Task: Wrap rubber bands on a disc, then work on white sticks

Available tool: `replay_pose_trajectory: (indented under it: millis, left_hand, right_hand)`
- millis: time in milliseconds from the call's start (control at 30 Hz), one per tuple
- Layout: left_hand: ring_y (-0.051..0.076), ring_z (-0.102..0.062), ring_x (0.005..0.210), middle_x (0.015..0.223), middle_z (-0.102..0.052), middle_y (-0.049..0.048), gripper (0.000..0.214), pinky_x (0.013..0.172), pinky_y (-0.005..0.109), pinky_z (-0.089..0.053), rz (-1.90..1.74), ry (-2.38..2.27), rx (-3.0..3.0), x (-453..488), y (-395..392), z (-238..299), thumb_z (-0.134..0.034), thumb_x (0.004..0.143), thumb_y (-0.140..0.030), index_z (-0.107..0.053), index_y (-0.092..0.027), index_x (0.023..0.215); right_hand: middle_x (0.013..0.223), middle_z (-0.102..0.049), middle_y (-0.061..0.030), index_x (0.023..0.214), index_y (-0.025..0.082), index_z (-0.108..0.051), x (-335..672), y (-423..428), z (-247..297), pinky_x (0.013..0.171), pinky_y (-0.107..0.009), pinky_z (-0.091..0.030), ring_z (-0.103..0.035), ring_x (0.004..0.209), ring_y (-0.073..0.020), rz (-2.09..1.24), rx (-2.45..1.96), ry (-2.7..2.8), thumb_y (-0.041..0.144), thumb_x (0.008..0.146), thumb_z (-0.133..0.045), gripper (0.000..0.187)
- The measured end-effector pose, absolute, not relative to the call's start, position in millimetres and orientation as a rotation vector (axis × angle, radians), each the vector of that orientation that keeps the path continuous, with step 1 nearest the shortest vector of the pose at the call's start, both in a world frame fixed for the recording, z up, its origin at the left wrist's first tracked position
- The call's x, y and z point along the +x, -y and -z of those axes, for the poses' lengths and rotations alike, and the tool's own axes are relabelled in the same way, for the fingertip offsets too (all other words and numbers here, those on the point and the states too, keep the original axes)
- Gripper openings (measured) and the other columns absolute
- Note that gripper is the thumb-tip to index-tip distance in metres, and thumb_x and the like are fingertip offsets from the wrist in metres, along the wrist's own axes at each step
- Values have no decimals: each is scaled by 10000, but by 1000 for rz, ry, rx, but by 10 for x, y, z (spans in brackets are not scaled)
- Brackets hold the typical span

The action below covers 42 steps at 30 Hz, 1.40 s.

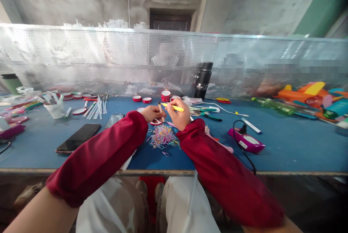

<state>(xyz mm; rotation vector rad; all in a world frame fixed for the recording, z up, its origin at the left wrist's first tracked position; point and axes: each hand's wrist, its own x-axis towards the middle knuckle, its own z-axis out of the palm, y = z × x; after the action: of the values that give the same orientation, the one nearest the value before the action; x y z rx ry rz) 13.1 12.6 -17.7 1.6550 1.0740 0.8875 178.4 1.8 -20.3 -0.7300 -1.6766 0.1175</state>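
My left hand (152, 113) pinches a flat wooden stick (160, 107), held upright over the blue table. My right hand (181, 116) grips a yellow pen (177, 108), its tip pointing left at the stick's upper part; whether they touch I cannot tell. Right below both hands lies a pile of small pastel loops (163, 135), pink, purple, yellow and blue. A red-rimmed round piece (156, 122) sits behind the pile, partly hidden by my left hand. Just beyond the hands stands a red patterned round tin (165, 96).
A black phone (78, 138) lies left, near a white cup of pens (54, 110) and several white sticks (95, 110). A black flask (203, 80) stands at the mesh divider (122, 55). Right are green-handled pliers (210, 115), a purple corded device (246, 141) and orange toys (301, 95).
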Motion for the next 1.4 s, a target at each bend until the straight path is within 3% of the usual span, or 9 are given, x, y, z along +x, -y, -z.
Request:
replay_pose_trajectory:
  millis: [1400]
  left_hand:
    - [70,-563,523,645,-657,9,272,479,180,-388,-895,-1055,1638,116,-154,191,-774,713,-361,-655,-137,811]
  right_hand:
    - [719,-670,-10,759,236,-546,1782,-20,203,625,-300,-477,-611,647,-169,-162,-748,1673,308,858,-555,123]
